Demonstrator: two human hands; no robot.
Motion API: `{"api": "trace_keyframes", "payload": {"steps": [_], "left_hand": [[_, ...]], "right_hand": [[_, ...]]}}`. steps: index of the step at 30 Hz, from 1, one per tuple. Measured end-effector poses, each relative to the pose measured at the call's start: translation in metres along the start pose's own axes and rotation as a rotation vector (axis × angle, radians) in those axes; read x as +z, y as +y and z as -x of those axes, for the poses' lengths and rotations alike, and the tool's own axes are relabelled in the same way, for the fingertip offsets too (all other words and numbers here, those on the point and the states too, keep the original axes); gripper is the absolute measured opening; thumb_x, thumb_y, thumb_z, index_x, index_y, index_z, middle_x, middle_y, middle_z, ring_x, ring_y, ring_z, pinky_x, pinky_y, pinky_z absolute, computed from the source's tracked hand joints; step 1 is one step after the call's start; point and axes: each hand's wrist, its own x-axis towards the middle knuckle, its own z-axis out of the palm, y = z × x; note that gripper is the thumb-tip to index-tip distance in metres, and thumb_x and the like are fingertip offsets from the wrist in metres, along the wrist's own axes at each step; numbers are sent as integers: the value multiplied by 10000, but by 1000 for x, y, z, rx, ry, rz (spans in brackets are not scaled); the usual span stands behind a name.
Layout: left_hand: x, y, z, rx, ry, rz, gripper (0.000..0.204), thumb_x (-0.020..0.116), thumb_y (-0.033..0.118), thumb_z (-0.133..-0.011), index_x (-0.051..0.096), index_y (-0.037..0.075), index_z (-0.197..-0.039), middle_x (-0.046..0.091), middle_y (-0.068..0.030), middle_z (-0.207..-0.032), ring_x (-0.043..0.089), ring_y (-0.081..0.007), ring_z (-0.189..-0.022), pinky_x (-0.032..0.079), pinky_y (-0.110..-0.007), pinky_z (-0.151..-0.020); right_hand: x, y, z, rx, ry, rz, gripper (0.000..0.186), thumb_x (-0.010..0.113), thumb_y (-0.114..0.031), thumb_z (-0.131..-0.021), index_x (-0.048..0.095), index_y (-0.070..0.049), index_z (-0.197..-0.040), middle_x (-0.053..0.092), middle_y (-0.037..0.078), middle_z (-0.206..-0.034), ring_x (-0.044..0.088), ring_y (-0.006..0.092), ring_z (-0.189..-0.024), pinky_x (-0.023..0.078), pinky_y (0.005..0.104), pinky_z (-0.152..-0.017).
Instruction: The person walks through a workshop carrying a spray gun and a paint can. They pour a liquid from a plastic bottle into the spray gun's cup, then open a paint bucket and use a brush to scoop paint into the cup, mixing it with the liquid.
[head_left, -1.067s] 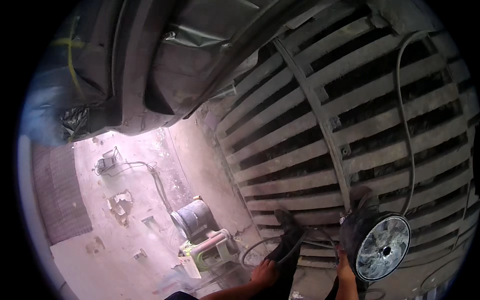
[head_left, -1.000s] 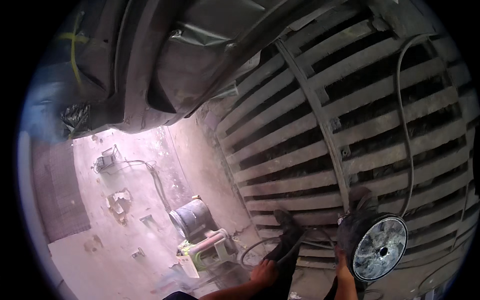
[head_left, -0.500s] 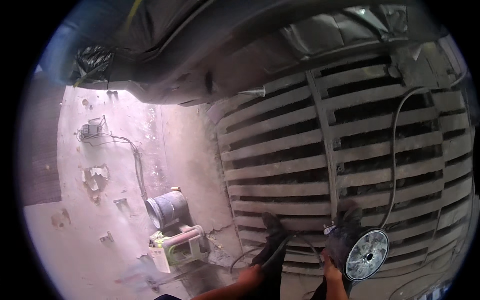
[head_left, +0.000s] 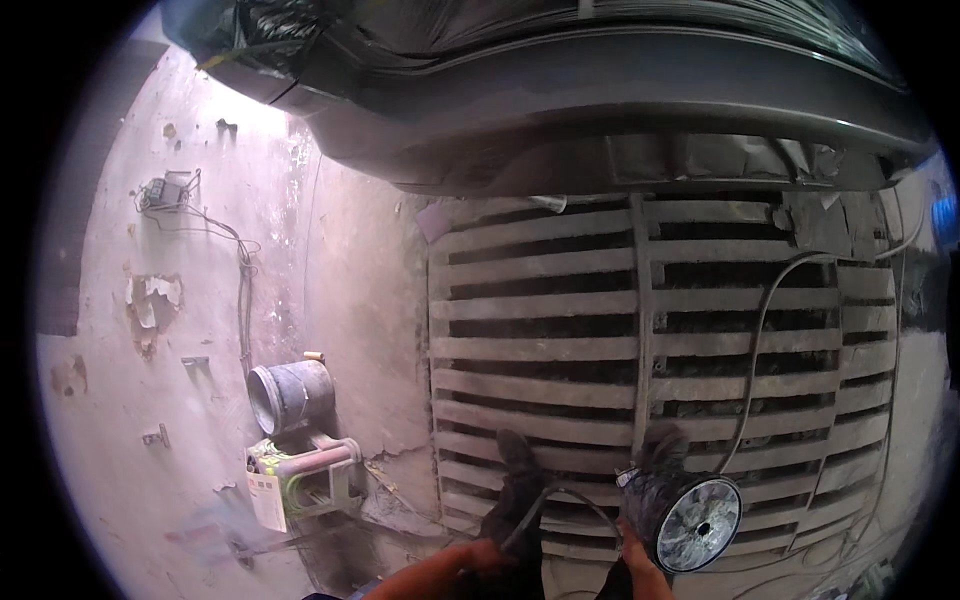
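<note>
At the lower right, my right hand [head_left: 632,548] is closed round the handle of a spray gun. The gun's round paint cup [head_left: 701,522] faces up, its pale, paint-smeared lid showing a dark spot in the middle; it hides part of the gun. An air hose [head_left: 562,489] arcs from beside my right hand over to my left hand [head_left: 486,555], whose fingers are wrapped round it. Ahead stands a dark grey car body [head_left: 620,110], with film masking its upper parts. Both hands are well apart from it.
I stand on a slatted floor grating [head_left: 540,345] with dark gaps. Another hose [head_left: 757,345] runs across it to the right. At left, a grey bucket [head_left: 305,395] lies tipped beside a small stand [head_left: 335,465]. A stained pale wall [head_left: 205,290] carries cables [head_left: 243,300].
The view has turned, so the car body looks more level and the bucket and grating sit further left. Both hands keep their hold on the hose and spray gun.
</note>
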Motion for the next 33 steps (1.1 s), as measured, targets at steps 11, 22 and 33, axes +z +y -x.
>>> {"api": "trace_keyframes", "payload": {"steps": [11, 22, 33], "left_hand": [[17, -52, 15, 138, 605, -88, 381, 557, 428, -910, 616, 56, -974, 679, -220, -856, 662, -397, -844, 518, -492, -772], [-29, -69, 60, 213, 772, -8, 370, 625, 372, -858, 563, 49, -1030, 660, -264, -920, 619, -462, -925, 484, -551, -818], [-99, -170, 65, 422, 771, -41, 341, 632, 305, -841, 589, 58, -1072, 665, -256, -952, 627, -450, -924, 499, -526, -818]], "right_hand": [[115, -232, 101, -422, 36, 481, 162, 553, -142, -948, 691, -58, -932, 640, 85, -921, 590, 224, -891, 465, 354, -822], [160, -213, 110, -474, -29, 771, 129, 593, -151, -920, 684, -80, -977, 648, 80, -966, 586, 243, -965, 433, 365, -907], [283, -278, 160, -599, -31, 873, 162, 596, -155, -907, 663, -68, -1026, 658, 102, -1011, 605, 268, -998, 452, 382, -918]]}}
